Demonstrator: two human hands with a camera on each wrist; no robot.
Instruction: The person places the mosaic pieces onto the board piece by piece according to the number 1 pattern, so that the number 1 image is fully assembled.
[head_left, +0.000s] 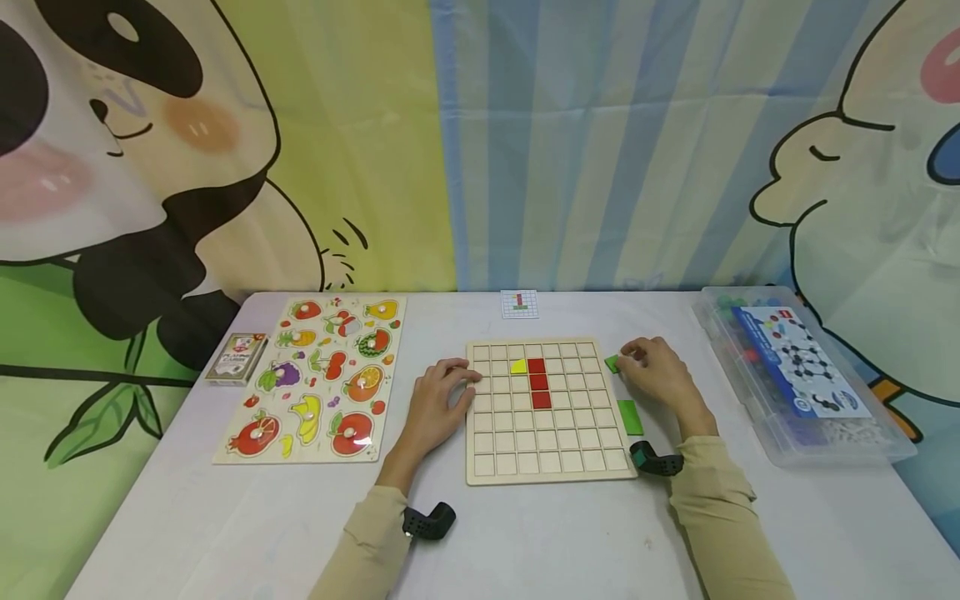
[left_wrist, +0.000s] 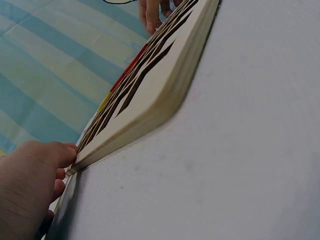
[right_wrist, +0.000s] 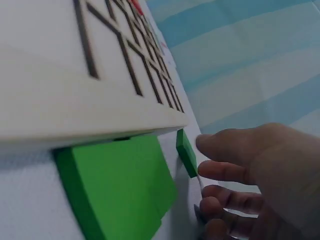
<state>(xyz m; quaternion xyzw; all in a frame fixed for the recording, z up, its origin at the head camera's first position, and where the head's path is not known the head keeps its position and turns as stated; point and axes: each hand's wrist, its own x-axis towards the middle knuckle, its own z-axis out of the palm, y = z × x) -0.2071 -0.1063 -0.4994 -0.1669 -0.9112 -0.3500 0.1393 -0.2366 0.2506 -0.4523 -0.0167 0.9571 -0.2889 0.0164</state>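
Sitting just off the right edge of the gridded wooden board point(head_left: 553, 462): one small green tile point(head_left: 612, 364), its far part being hidden by fingers in the head view. Right hand point(head_left: 656, 371): back facing up, wrist bending leftward, fingers curving at the tile with a narrow gap between thumb and forefinger; whether they are pinching it cannot be told.

Nearer the person, beside the same edge, a green block point(head_left: 630, 417) is lying; a seam is showing in the right wrist view, but the number of pieces is staying unclear.

On the board, one yellow tile point(head_left: 518, 367) is occupying a cell beside a column of three red tiles point(head_left: 538, 383). Left hand point(head_left: 435, 400): fingers bending loosely, thumb standing apart, tips touching the board's left edge; the lower fingers are partly hiding in the left wrist view.

Both sleeves point(head_left: 731, 508) are running out of the head view at the bottom. Behind the board, a small pattern card point(head_left: 519, 304) is lying on the tabletop point(head_left: 570, 542), its print being too small to read fully. Farther left: a fruit puzzle point(head_left: 322, 379) and a card box point(head_left: 236, 358). Farther right: a clear case point(head_left: 840, 450), a blue booklet point(head_left: 802, 362) covering much of its contents.
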